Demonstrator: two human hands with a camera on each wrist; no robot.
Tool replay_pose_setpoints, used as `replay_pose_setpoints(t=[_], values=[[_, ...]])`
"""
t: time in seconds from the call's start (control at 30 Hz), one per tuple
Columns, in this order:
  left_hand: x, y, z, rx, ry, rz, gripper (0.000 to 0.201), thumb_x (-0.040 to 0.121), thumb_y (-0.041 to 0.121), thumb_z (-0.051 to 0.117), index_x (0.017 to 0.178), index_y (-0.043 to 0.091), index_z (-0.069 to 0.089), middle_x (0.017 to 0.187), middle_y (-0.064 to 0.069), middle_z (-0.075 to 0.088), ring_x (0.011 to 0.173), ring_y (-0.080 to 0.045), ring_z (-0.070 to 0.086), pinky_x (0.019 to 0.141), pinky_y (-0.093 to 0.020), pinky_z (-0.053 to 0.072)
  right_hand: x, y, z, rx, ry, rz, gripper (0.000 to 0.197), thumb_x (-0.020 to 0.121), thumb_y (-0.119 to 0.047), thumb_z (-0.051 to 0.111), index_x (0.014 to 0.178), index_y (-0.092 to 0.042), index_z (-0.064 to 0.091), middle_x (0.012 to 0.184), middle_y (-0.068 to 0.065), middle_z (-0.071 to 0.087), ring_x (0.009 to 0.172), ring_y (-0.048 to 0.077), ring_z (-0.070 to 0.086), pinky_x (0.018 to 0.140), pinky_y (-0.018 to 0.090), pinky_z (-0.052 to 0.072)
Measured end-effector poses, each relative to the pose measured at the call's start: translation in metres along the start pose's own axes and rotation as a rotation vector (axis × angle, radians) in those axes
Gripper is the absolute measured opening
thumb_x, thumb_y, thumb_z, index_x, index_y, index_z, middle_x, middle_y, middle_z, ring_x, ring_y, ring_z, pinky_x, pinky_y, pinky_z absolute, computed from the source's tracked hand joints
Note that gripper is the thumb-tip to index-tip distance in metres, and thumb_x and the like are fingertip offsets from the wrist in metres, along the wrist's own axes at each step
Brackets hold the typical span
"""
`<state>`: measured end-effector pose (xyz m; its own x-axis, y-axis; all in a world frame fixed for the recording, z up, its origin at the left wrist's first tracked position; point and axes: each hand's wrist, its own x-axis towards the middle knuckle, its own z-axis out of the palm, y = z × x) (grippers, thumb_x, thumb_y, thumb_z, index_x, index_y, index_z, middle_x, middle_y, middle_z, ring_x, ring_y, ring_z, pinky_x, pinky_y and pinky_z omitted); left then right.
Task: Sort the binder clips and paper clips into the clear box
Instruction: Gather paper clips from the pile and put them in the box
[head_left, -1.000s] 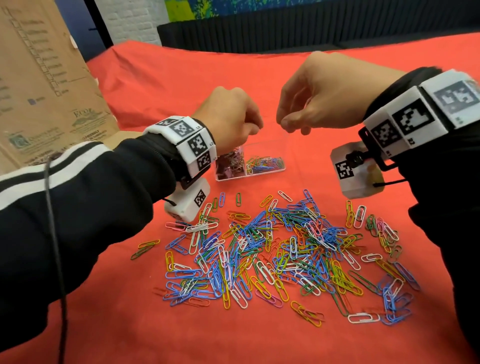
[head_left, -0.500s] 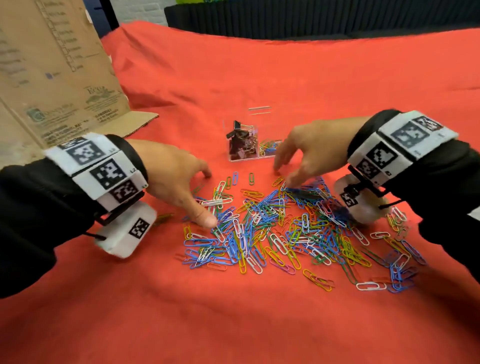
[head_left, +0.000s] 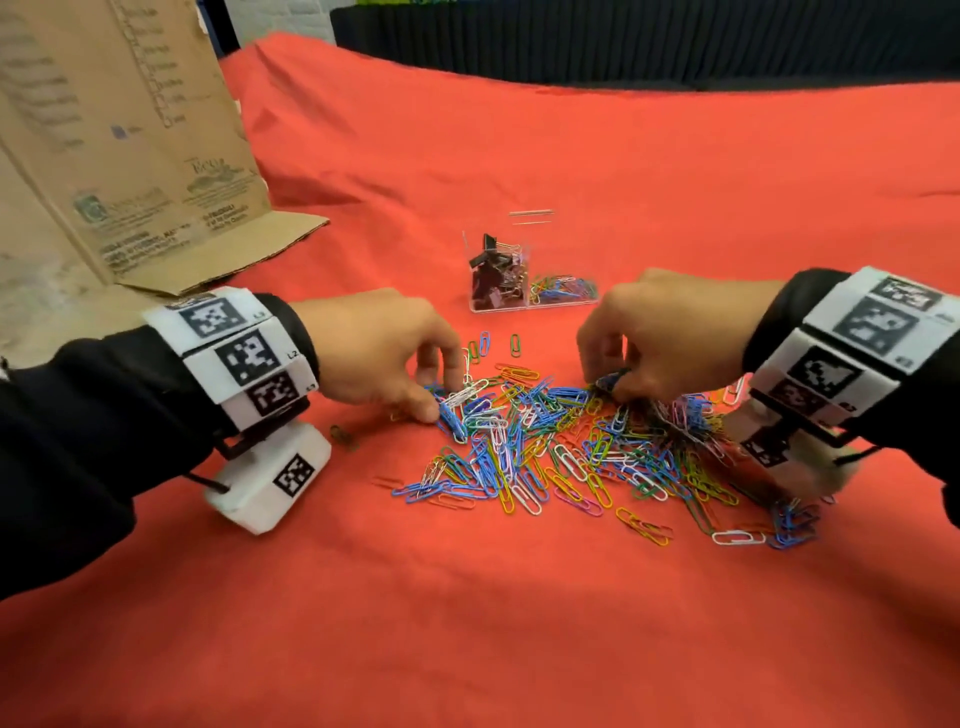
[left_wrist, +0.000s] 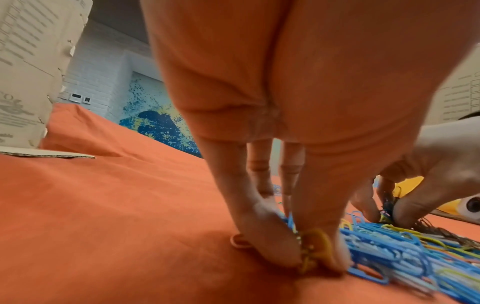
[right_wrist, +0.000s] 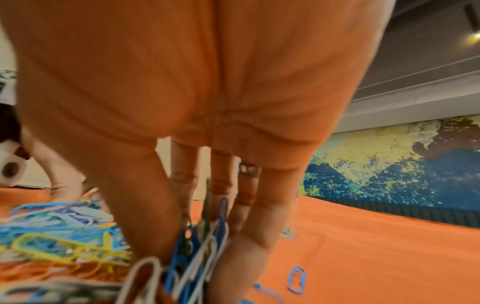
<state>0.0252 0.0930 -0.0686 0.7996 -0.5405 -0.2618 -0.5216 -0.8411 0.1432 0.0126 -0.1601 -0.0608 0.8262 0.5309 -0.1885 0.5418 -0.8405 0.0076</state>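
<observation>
Behind the paper clip pile (head_left: 571, 447): clear box (head_left: 530, 280). Far left of it: cardboard box (head_left: 130, 145). At its edges: both hands.

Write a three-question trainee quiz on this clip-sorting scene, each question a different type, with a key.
1. True or false: the black binder clips fill the left compartment of the clear plastic box.
2. Multiple choice: the right hand is A) resting flat on the red cloth, B) pinching a bunch of coloured paper clips, C) touching the box.
3. Fill in: the left hand pinches clips at the ____ edge of the loose paper-clip pile.

Key: 1 true; 2 B; 3 left.
</observation>
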Motion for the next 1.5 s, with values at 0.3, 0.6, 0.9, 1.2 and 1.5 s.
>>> replay_pose_setpoints(t=[0.3, 0.6, 0.9, 1.2, 1.5], values=[[0.004, 0.007, -0.007, -0.241, 0.177, 0.037, 0.01, 0.078, 0.019, 0.083, 0.081, 0.024, 0.074, 0.069, 0.008, 0.075, 0.058, -0.005, 0.072, 0.058, -0.009, 0.048, -0.008, 0.02, -0.032, 0.319, 0.288, 0.066, 0.014, 0.068, -0.013, 0.082, 0.074, -0.024, 0.076, 0.065, -0.008, 0.074, 0.062, 0.007, 0.071, 0.068, 0.026, 0.057], [-0.003, 0.006, -0.011, -0.223, 0.232, 0.029, 0.014, 0.075, 0.022, 0.084, 0.087, 0.029, 0.078, 0.068, 0.013, 0.075, 0.06, 0.005, 0.068, 0.061, -0.006, 0.045, 0.024, 0.045, -0.061, 0.52, 0.634, 0.13, 0.015, 0.069, -0.004, 0.082, 0.075, -0.016, 0.076, 0.073, 0.009, 0.076, 0.068, 0.023, 0.075, 0.071, 0.041, 0.064], [-0.007, -0.001, -0.006, -0.217, 0.217, 0.035, 0.011, 0.075, 0.028, 0.084, 0.084, 0.031, 0.079, 0.065, 0.022, 0.072, 0.064, 0.009, 0.067, 0.065, -0.009, 0.048, 0.079, 0.043, -0.049, 0.264, 0.6, 0.18, 0.016, 0.068, -0.009, 0.079, 0.079, -0.021, 0.079, 0.072, 0.002, 0.075, 0.074, 0.019, 0.072, 0.079, 0.032, 0.057], [0.0, -0.006, -0.001, -0.185, 0.203, 0.074, 0.009, 0.077, 0.029, 0.082, 0.083, 0.033, 0.078, 0.071, 0.026, 0.072, 0.068, 0.012, 0.066, 0.065, -0.003, 0.042, 0.089, 0.046, -0.04, 0.212, 0.506, 0.163, 0.016, 0.071, -0.013, 0.079, 0.084, -0.022, 0.08, 0.072, -0.002, 0.073, 0.078, 0.018, 0.072, 0.08, 0.031, 0.056], [0.009, 0.006, 0.004, -0.071, 0.144, 0.08, 0.039, 0.077, 0.064, 0.068, 0.099, 0.032, 0.074, 0.084, 0.018, 0.073, 0.075, 0.005, 0.065, 0.074, -0.016, 0.049, 0.076, 0.05, -0.052, 0.242, 0.642, 0.138, 0.015, 0.075, -0.012, 0.075, 0.083, -0.023, 0.08, 0.07, -0.003, 0.071, 0.071, 0.014, 0.068, 0.075, 0.022, 0.049]])
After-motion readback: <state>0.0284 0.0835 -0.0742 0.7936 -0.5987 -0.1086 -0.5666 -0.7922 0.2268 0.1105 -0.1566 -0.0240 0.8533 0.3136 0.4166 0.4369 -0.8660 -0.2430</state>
